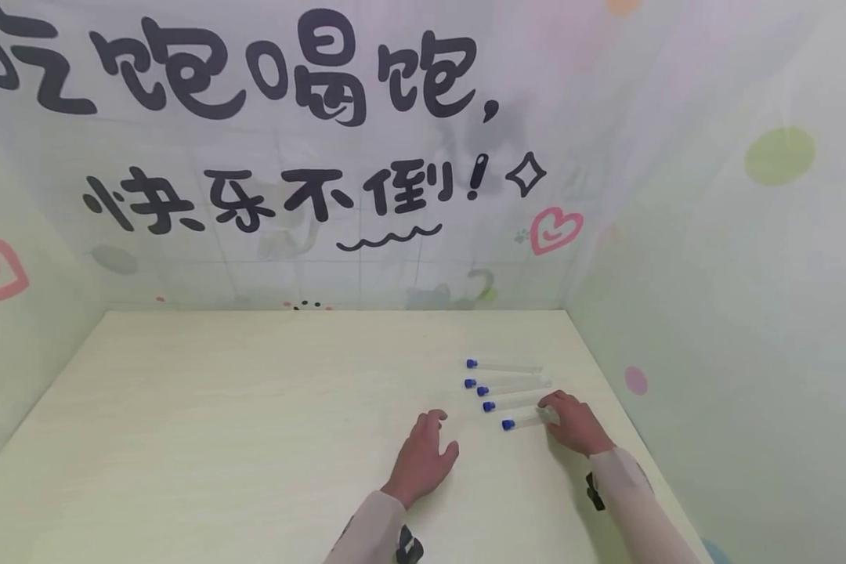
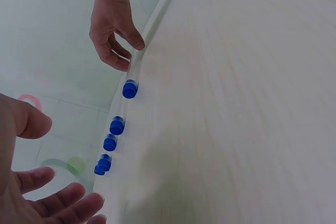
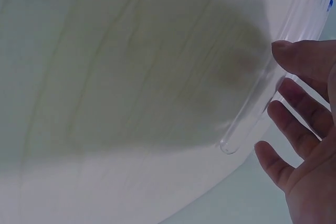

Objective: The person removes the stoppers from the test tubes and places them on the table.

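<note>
Several clear test tubes with blue caps lie side by side on the right of the table, caps to the left. At the nearest test tube (image 1: 531, 421), my right hand (image 1: 576, 423) pinches the clear end between thumb and fingertips. The right wrist view shows that tube (image 3: 247, 114) between the thumb and the fingers, its rounded end sticking out. Its blue cap (image 2: 129, 89) shows in the left wrist view. My left hand (image 1: 421, 462) hovers left of the tubes, fingers loosely bent and apart, holding nothing. The farthest tube (image 1: 507, 367) lies a little apart from the others.
The pale wooden table (image 1: 218, 423) spreads out to the left. A wall with black writing (image 1: 268, 196) stands at its back edge, and a side wall (image 1: 733, 337) rises close beyond the right hand.
</note>
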A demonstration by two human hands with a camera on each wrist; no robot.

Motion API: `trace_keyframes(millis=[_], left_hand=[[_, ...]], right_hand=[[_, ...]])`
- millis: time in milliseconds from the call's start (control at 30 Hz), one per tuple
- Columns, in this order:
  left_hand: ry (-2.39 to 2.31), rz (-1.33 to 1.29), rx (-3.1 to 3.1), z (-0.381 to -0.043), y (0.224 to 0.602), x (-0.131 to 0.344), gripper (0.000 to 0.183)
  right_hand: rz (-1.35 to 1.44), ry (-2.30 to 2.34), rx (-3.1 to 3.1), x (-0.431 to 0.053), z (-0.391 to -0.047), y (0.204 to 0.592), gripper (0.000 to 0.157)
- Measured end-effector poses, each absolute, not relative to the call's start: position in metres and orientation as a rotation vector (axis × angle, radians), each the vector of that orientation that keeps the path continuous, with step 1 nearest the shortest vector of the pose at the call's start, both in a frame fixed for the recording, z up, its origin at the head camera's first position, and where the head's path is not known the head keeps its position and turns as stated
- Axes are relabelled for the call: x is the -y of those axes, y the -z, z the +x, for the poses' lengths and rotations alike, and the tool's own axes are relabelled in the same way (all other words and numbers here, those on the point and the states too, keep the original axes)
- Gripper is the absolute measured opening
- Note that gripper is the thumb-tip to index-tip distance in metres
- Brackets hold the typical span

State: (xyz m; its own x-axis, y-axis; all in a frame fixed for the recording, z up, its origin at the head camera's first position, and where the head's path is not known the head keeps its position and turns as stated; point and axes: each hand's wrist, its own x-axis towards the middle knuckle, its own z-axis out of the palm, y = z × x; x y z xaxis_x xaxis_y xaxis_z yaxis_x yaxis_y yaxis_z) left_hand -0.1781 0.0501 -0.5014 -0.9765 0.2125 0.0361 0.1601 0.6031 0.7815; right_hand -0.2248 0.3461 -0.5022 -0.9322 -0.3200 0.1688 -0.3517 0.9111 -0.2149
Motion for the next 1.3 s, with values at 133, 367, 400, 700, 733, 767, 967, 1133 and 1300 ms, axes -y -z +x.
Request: trace_keyframes(millis=[133,367,400,700,733,767,967,1133,1300], left_hand=[[-1.328,0.335,-2.76,-0.177,0.504,-0.053,0.041],[-1.326,0.351,-2.758,-0.179,0.508,-0.058,0.041],[-1.328,0.354,-2.758,-0.179,0.509,-0.059,0.041],[-1.41,0.336,-2.718,-0.182,0.507,-0.062,0.039],[-1.418,0.334,-2.715,-0.183,0.507,-0.062,0.038],[-1.422,0.332,-2.715,-0.183,0.507,-0.062,0.038],[-1.44,0.319,-2.695,-0.186,0.507,-0.06,0.038],[-1.453,0.315,-2.685,-0.189,0.506,-0.059,0.037],[-1.452,0.323,-2.675,-0.19,0.505,-0.058,0.036]], right_hand=[[0.509,-0.355,2.952,-0.348,-0.225,0.504,0.031],[0.501,-0.327,2.997,-0.35,-0.225,0.507,0.026],[0.508,-0.328,2.997,-0.35,-0.224,0.508,0.025],[0.565,-0.47,3.003,-0.345,-0.221,0.511,0.016],[0.574,-0.479,3.007,-0.343,-0.22,0.51,0.016],[0.577,-0.485,3.012,-0.342,-0.22,0.509,0.015],[0.628,-0.488,3.044,-0.329,-0.216,0.5,0.016],[0.67,-0.424,3.035,-0.312,-0.213,0.488,0.017],[0.666,-0.407,3.052,-0.297,-0.212,0.475,0.017]])
